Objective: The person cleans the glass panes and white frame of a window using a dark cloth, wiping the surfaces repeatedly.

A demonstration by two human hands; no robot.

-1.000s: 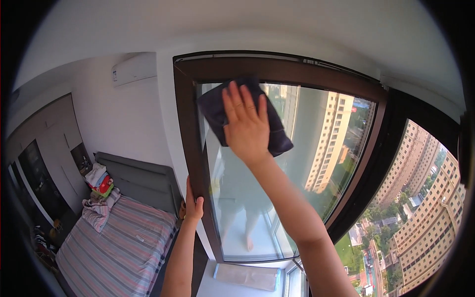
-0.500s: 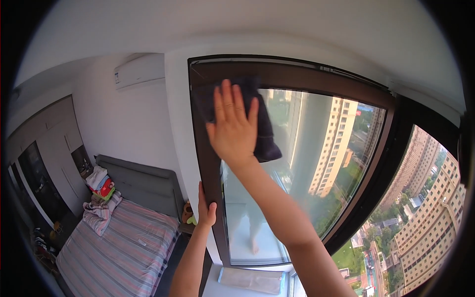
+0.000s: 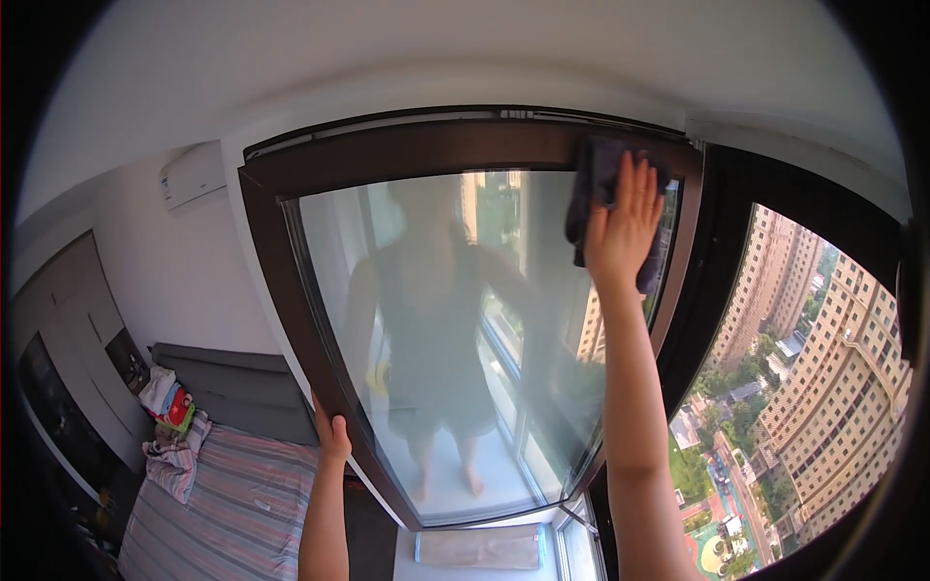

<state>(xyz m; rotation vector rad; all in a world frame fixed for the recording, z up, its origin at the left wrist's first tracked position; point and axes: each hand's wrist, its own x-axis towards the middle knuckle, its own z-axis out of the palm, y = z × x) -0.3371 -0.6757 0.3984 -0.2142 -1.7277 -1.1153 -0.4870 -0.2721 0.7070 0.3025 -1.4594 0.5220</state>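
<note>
A dark cleaning cloth (image 3: 593, 184) lies against the upper right corner of the brown-framed window sash (image 3: 417, 150), covering part of the frame and part of the glass (image 3: 436, 320). My right hand (image 3: 625, 232) presses the cloth there, its fingers extended upward over the fabric. Lower down, my left hand (image 3: 334, 436) holds the left edge of the sash; its thumb shows and most of its fingers are hidden. The sash stands swung inward, and a faint reflection of a standing body shows in its glass.
A light folded mat (image 3: 480, 548) lies on the sill below the sash. At right, a fixed dark-framed pane (image 3: 775, 387) looks onto tall buildings far below. A striped bed (image 3: 232, 494) with a grey headboard, wardrobes (image 3: 73, 310) and a wall air conditioner (image 3: 194, 177) are at left.
My right hand has slid the cloth from the sash's upper left corner to its upper right corner. The sash appears turned more squarely toward me, with my left hand still on its edge.
</note>
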